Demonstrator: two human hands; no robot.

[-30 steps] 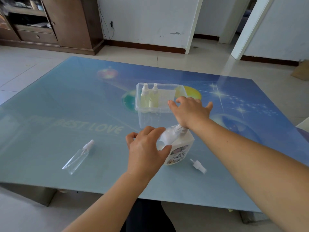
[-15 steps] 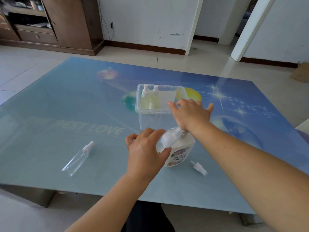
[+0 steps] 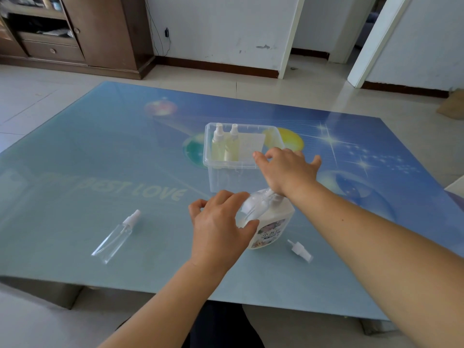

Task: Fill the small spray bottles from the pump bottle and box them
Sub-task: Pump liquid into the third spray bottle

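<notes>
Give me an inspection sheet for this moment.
Surface: blue printed glass table.
Job's things: pump bottle upright; two filled spray bottles standing in the clear box; empty spray bottle lying left; loose spray cap lying right.
Clutter: nothing seen.
Grippers: left hand cupped beside the pump; right hand over its top.
Cables: cord hanging on the wall.
Surroundings: wooden cabinet, tiled floor.

Glass table [image 3: 75, 172] (space print) carries box [image 3: 226, 177], pump bottle [image 3: 270, 229], empty spray bottle [image 3: 113, 239], loose nozzle [image 3: 300, 251]
</notes>
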